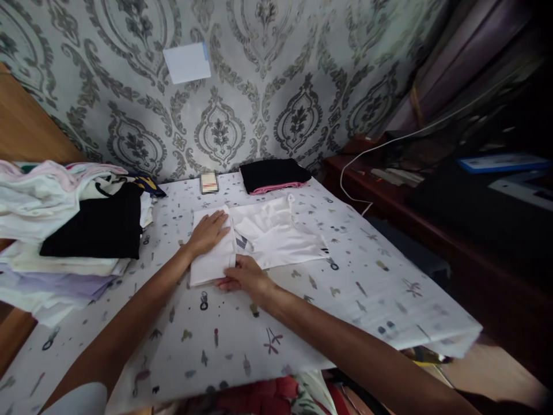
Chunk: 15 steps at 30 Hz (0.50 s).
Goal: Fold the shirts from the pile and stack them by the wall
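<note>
"One white shirt (276, 237), by the look of it, but where exactly is it?"

"On the table (367, 305), toward the middle (well, I take it for a shirt; half its shape is hidden)."

"And what is each hand doing?"

"The left hand (209, 233) rests spread, palm down, on the flat folded part at the shirt's left end. The right hand (245, 276) pinches the near right corner of that part, thumb on top and fingers tucked beneath."

"How far along would you call it?"

"About halfway, I'd judge. The left end is a neat layered block; the right end lies loose and rumpled, with dark stripes showing, and is not folded in yet."

"Anything finished around it?"

"A black bundle (274, 174) with a pink edge sits folded on the far side, near a small box (209, 183). On the left is a heap of clothes (101, 227), some flat, some draped untidily; whether those are done or waiting, I can't tell"
</note>
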Each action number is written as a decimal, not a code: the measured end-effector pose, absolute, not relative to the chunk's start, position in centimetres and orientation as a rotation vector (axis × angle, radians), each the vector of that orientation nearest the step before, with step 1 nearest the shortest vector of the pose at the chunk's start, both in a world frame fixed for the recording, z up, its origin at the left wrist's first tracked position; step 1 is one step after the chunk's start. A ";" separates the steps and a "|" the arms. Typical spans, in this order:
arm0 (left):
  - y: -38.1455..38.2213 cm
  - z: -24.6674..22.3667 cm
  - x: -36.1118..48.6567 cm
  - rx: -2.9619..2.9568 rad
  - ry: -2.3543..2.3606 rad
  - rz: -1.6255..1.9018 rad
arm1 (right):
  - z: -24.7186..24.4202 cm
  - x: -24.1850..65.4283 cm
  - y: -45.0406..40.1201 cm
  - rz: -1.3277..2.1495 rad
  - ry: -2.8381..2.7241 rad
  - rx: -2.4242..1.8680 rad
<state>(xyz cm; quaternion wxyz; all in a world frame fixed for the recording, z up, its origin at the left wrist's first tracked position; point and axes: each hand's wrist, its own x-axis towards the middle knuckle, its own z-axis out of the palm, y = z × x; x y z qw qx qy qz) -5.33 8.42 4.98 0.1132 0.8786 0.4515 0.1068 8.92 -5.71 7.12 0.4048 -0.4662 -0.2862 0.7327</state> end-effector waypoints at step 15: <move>3.7 4.3 -7.8 2.665 1.224 0.244 | 6.7 9.0 -5.9 1.849 -0.722 -1.155</move>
